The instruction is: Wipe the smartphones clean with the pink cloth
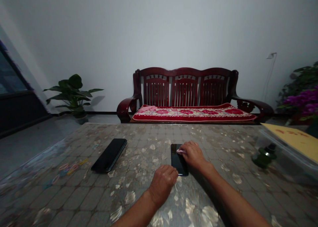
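Observation:
A black smartphone (179, 164) lies face up on the patterned tablecloth. My right hand (193, 154) is closed on a small pale pink cloth (181, 151), pressed against the upper part of the screen. At the phone's lower left corner is my left hand (164, 182), its fingers curled and gripping the edge. Off to the left rests a thick black rectangular object (109, 154), like a long wallet or case, which neither hand touches.
Small coloured bands (72, 169) lie at the table's left. On the right stand a dark green bottle (264, 156) and a clear plastic box (293, 164) with a yellow envelope (295, 140) on top. Behind the table (139, 194) is a wooden bench (185, 87).

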A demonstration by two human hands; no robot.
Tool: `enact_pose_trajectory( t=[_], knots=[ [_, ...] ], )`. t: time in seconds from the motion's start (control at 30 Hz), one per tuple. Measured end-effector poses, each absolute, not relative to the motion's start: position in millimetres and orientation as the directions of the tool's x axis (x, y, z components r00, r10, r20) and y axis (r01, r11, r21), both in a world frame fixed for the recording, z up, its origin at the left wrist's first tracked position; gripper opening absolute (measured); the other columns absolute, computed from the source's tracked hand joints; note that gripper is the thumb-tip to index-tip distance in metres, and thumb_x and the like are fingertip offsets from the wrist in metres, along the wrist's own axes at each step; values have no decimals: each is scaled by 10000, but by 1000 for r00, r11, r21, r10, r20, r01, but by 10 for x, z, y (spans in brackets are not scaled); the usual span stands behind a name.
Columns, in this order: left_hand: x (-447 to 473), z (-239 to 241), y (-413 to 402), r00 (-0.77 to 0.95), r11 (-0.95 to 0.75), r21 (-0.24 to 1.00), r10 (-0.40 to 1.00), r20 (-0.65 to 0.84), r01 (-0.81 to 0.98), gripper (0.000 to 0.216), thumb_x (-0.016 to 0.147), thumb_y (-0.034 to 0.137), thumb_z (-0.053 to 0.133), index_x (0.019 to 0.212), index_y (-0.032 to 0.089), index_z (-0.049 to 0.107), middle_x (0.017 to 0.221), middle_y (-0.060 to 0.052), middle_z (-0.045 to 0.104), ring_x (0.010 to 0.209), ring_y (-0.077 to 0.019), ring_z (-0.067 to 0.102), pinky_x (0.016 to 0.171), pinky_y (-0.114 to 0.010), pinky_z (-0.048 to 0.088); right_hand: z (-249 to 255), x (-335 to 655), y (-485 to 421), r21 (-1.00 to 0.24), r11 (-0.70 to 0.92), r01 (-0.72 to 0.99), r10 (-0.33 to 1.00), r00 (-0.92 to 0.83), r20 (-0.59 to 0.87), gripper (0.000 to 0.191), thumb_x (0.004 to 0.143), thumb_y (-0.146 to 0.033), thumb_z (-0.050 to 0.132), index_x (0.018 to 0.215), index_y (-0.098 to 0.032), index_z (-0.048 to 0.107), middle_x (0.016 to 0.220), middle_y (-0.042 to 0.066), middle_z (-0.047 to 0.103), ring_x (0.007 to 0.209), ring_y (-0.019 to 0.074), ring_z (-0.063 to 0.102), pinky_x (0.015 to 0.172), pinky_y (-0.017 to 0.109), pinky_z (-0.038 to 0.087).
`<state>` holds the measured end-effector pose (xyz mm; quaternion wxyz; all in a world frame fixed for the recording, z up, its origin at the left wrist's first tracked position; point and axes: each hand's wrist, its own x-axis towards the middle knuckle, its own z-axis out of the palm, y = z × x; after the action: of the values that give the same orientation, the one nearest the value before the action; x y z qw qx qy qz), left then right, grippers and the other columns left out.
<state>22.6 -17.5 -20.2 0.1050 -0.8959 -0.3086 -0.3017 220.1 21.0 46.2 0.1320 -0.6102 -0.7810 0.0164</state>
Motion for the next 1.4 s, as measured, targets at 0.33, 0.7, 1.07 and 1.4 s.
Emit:
enact_pose_trajectory(
  t=[0.33, 0.7, 1.07, 1.4],
  knots=[
    [233, -181, -186, 615, -786, 4, 487, 621, 618, 137, 930, 110, 614, 826, 197, 631, 775, 0, 677, 727, -181, 634, 669, -302, 462, 474, 2185, 68, -193, 376, 906, 921, -343, 183, 189, 940, -258, 578, 910, -225, 762, 897, 52, 715, 934, 213, 559, 867, 330, 301],
    [231, -212, -176, 619, -784, 2, 493, 611, 621, 104, 917, 122, 638, 843, 195, 647, 777, -2, 687, 721, -185, 641, 670, -296, 478, 470, 2175, 159, -186, 346, 919, 932, -315, 178, 174, 930, -224, 584, 934, -223, 757, 930, 54, 726, 939, 211, 576, 868, 323, 313],
    [210, -182, -177, 663, -786, -6, 517, 541, 618, 111, 943, 141, 611, 855, 191, 656, 803, -23, 691, 773, -183, 657, 709, -294, 497, 459, 2112, 529, -119, 238, 964, 957, -212, 196, 248, 969, -316, 549, 1016, -216, 771, 1007, 99, 732, 998, 245, 580, 823, 328, 328],
    [209, -189, -169, 669, -790, 10, 525, 526, 612, 118, 949, 140, 595, 858, 190, 651, 813, -32, 687, 783, -193, 649, 705, -306, 494, 464, 2130, 224, -142, 372, 917, 920, -344, 187, 205, 950, -278, 570, 962, -238, 770, 946, 65, 734, 975, 222, 573, 882, 331, 312]
  ],
)
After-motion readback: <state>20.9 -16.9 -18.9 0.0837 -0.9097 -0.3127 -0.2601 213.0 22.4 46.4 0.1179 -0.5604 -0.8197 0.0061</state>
